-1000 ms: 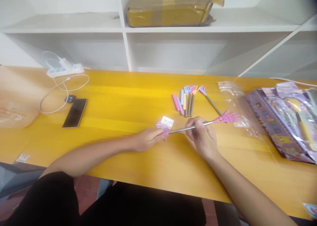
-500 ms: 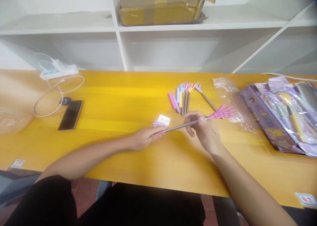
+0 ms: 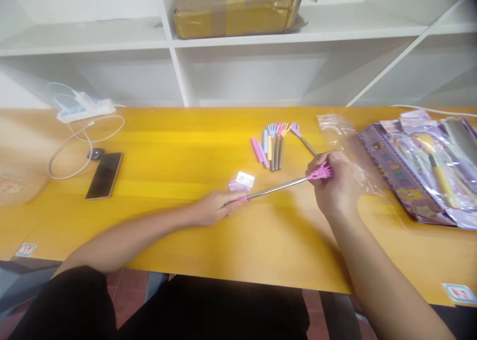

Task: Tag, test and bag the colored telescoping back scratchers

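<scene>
A back scratcher [image 3: 278, 187] with a metal rod and a pink hand-shaped head spans the space between my hands. My left hand [image 3: 216, 207] is closed round its pink handle end. My right hand [image 3: 337, 183] has its fingers wrapped over the pink head, hiding part of it. Just beyond my left hand lies a small pink card [image 3: 238, 186] with a white label [image 3: 245, 179] on it. Farther back are several small scratcher heads on metal rods [image 3: 276, 153], beside loose coloured handle sleeves [image 3: 260, 151]. A purple-headed scratcher [image 3: 302, 138] lies partly behind my right hand.
At right, a purple display box [image 3: 398, 181] holds plastic-wrapped items, with a clear bag [image 3: 337, 128] beside it. A phone [image 3: 104, 176], dark mouse-like object [image 3: 96, 154] and power strip [image 3: 85, 110] with white cables lie at left. A taped carton [image 3: 238, 12] sits on the shelf.
My right hand has slid from the metal rod out to the pink head and closed over it. My left hand keeps its grip on the handle. The view has shifted slightly.
</scene>
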Tool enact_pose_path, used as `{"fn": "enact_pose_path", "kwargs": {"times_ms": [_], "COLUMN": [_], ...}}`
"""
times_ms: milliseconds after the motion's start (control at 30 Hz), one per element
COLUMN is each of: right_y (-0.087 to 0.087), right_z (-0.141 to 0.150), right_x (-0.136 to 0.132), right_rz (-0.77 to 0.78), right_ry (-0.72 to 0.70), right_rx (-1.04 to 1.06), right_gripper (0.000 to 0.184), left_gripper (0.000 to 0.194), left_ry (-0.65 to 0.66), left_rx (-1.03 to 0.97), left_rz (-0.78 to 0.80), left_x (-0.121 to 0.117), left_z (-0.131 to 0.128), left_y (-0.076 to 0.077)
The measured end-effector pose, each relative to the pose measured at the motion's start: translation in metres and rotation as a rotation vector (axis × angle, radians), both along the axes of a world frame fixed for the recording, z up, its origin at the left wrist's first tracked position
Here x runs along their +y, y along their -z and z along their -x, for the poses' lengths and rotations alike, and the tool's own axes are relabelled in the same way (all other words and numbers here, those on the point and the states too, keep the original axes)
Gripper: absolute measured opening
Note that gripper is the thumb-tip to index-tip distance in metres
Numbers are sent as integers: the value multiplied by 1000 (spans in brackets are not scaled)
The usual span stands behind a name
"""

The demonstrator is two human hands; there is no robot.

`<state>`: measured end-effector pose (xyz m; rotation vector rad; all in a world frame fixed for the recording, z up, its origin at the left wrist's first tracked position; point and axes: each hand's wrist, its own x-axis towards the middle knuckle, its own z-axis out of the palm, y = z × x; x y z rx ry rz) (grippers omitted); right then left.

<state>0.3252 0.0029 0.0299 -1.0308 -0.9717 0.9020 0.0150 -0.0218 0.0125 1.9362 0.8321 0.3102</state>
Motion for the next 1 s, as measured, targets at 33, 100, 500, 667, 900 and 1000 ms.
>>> {"fn": "enact_pose_path", "kwargs": {"times_ms": [33,100,500,667,900,1000], "right_y": [0,0,9,16,17,20], "right_z": [0,0,-1,9,36,45], "right_x": [0,0,-1,-6,-20,-27], "right_rz": [-12,-30,-30,-28,-6,6], "right_ry": [-1,-33,-156,-199,-280,-318], "right_rx": [-28,-66,-145,-207,-190,-131], "right_gripper": [30,30,34,40,43,42], "left_gripper": [57,55,52,52,55,56], "left_ry": [3,6,-23,-25,-24,-15], "left_rx": [-7,-19,-25,-23,-19,-37], "left_rz": [4,5,-14,-28,-72,-109], "left_x": [0,-1,-3,-4,-5,-5], "left_z": [0,0,0,-2,-2,-1], "left_y": [0,-1,-1,-3,4,11]}}
